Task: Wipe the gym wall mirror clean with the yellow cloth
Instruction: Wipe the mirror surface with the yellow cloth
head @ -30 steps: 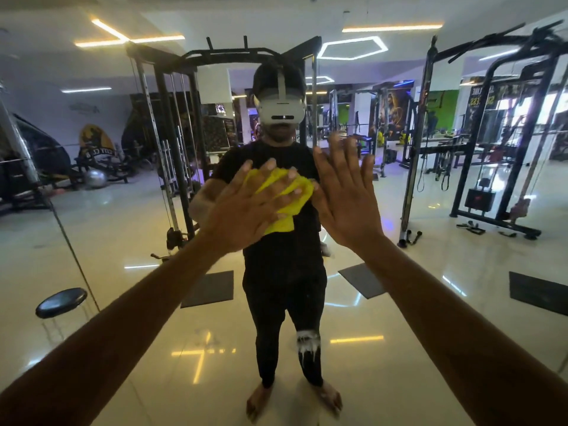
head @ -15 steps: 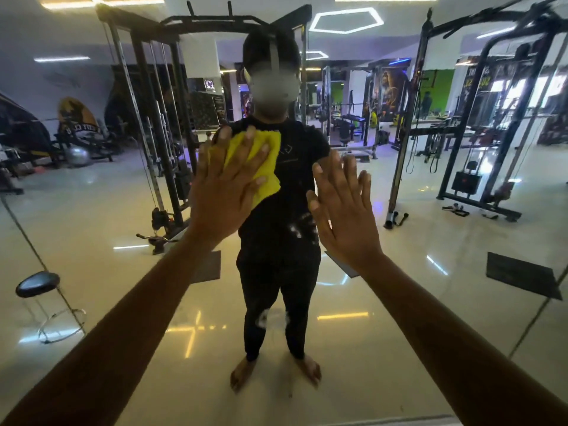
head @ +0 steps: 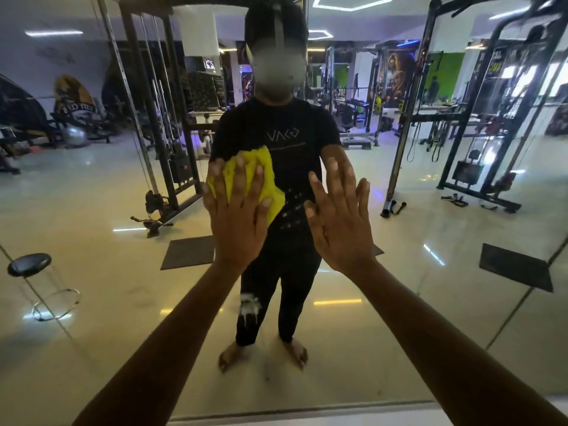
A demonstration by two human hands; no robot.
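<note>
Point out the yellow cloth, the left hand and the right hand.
yellow cloth point(head: 266, 176), head view, bare upper right part.
left hand point(head: 239, 219), head view, back of the hand.
right hand point(head: 341, 222), head view, back of the hand.

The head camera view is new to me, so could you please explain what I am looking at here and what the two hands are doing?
The picture comes from one wide-angle camera worn on a person's head, looking forward and down along both arms. There is no robot. The person stands in front of a large gym wall mirror, so the figure in dark clothes ahead is their own reflection, and the weight racks and shiny floor are the room behind them, mirrored.

The left hand presses a yellow cloth flat against the glass with straight, spread fingers. The right hand holds nothing; its fingers are spread and it appears to lie flat on the mirror beside the cloth, though contact is hard to confirm. Small pale specks show on the glass between the hands. At lower left a black stool is reflected.
</note>
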